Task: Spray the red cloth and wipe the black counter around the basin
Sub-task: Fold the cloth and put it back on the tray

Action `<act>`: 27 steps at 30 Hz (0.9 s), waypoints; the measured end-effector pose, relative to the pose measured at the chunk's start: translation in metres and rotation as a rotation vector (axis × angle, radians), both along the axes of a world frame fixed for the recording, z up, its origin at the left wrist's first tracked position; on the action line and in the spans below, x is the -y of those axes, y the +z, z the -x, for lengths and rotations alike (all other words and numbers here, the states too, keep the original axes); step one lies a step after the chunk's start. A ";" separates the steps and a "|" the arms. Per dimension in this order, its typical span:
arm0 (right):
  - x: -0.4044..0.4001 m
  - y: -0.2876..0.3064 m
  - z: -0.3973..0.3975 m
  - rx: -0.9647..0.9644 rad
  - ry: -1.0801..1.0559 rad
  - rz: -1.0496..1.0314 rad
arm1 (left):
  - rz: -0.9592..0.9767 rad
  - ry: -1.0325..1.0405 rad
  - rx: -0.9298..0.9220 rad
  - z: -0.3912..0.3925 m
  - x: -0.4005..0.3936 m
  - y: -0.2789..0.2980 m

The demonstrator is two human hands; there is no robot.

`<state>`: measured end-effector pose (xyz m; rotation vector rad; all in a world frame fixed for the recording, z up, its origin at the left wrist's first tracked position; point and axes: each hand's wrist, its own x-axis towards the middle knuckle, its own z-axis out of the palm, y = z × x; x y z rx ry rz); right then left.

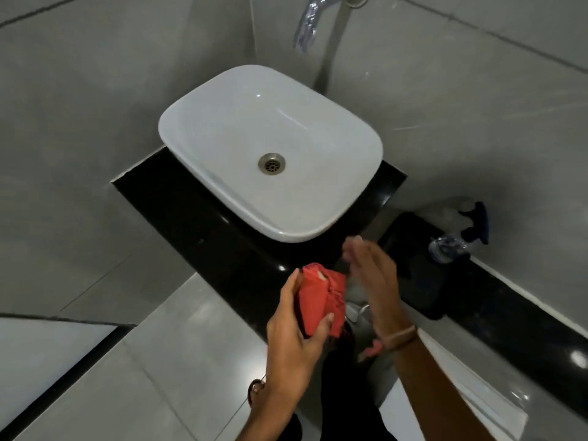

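Observation:
A folded red cloth (321,297) sits in my left hand (292,332), thumb and fingers closed around it, just off the front corner of the black counter (178,205). My right hand (372,281) hovers beside the cloth with fingers spread and blurred, holding nothing. The white basin (318,198) stands on the counter above both hands. A clear spray bottle (458,237) with a dark blue trigger rests on the black ledge to the right, about an arm's reach from my right hand.
A chrome tap (307,25) juts from the grey tiled wall above the basin. A black ledge (525,313) runs along the right wall. Pale floor tiles (165,361) lie below, where a sandalled foot (254,391) shows.

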<state>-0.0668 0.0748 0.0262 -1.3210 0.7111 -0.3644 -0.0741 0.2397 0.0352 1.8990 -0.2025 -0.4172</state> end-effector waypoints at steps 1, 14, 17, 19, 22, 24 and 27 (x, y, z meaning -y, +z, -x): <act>0.004 -0.003 0.013 -0.073 0.055 -0.338 | 0.002 -0.050 0.017 -0.002 0.012 -0.001; 0.135 -0.088 0.069 -0.013 -0.092 -0.735 | 0.028 -0.350 -0.558 -0.061 0.167 -0.071; 0.164 -0.117 0.058 -0.136 -0.168 -0.645 | -0.043 -0.312 -0.596 -0.077 0.208 -0.099; 0.180 -0.129 0.047 -0.364 -0.233 -0.437 | -0.147 -0.293 -0.474 -0.083 0.232 -0.117; 0.199 -0.139 0.035 -0.604 -0.261 -0.200 | -0.254 -0.340 -0.336 -0.085 0.258 -0.138; 0.204 -0.137 0.035 -0.711 -0.212 -0.062 | -0.295 -0.400 -0.276 -0.080 0.264 -0.147; 0.200 -0.116 0.039 -0.810 -0.068 0.126 | -0.262 -0.454 -0.195 -0.074 0.256 -0.138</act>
